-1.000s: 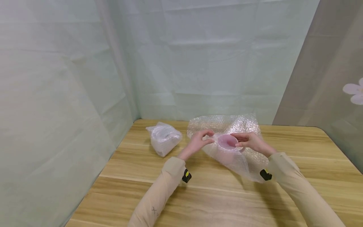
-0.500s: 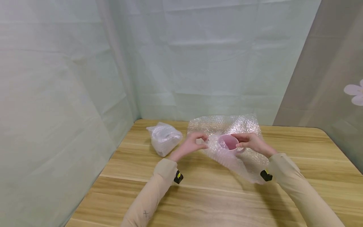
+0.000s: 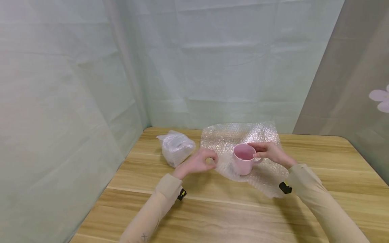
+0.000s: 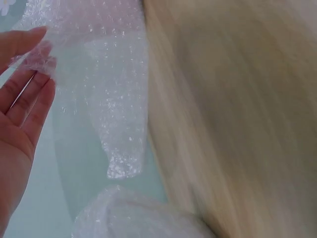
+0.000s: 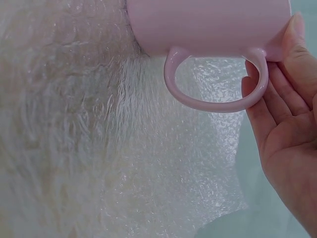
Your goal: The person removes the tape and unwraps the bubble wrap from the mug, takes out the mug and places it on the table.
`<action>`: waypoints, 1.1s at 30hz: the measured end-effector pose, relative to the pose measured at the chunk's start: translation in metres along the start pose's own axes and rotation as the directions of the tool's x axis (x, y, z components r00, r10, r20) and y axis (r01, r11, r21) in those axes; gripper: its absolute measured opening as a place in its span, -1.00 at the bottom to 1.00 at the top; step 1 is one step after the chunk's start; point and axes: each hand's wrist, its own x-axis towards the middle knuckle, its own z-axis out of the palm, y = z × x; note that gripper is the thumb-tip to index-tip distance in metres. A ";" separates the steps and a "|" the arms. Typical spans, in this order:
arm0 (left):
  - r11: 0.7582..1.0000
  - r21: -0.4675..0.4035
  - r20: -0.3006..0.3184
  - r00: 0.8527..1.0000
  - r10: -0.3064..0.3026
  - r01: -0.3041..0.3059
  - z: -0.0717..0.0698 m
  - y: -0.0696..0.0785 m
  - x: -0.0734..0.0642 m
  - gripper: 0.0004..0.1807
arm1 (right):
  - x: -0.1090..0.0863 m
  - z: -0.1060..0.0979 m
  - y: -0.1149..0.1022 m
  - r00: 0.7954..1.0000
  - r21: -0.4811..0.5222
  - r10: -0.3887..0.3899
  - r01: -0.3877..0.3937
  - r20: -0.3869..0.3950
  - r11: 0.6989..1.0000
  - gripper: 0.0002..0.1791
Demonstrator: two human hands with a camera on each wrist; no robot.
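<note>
A pink mug [image 3: 243,165] stands upright on a sheet of bubble wrap [image 3: 226,138], its side uncovered. My right hand [image 3: 268,153] holds the mug near its rim, on the handle side. In the right wrist view the thumb presses the mug's wall and fingers lie beside the handle [image 5: 215,105]. To the mug's left, my left hand [image 3: 202,161] pinches an edge of the wrap. The left wrist view shows that edge of bubble wrap [image 4: 116,99] between the thumb and fingers [image 4: 42,104].
A wrapped bundle of bubble wrap [image 3: 176,148] sits left of the left hand; what it contains is obscured. Everything rests on a wooden table [image 3: 225,216]. Pale cloth curtains [image 3: 225,67] hang behind and to the left of it.
The left hand has moved left and toward the person, drawing the bubble wrap away from the mug. The mug's side has come into view. My right hand has stayed on the mug.
</note>
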 end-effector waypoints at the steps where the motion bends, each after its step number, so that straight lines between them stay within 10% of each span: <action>1: 1.000 -0.005 0.006 1.000 0.013 -0.013 0.000 0.000 -0.002 -0.85 | 0.000 0.000 0.000 1.000 -0.003 0.001 -0.001 -0.002 1.000 -0.46; 16: 0.962 -0.245 0.085 0.991 -0.101 0.120 0.006 -0.006 -0.018 -0.77 | -0.002 0.001 -0.003 1.000 -0.003 0.008 -0.008 0.001 1.000 -0.45; 25: 0.972 -0.160 0.180 0.973 -0.141 0.171 0.010 -0.005 -0.023 -0.77 | 0.000 0.002 -0.003 1.000 -0.003 -0.001 0.001 -0.006 1.000 -0.47; 33: 0.975 0.057 0.343 0.913 -0.221 0.214 0.021 0.000 -0.029 -0.44 | -0.001 0.001 -0.003 1.000 -0.008 0.010 -0.010 -0.007 1.000 -0.45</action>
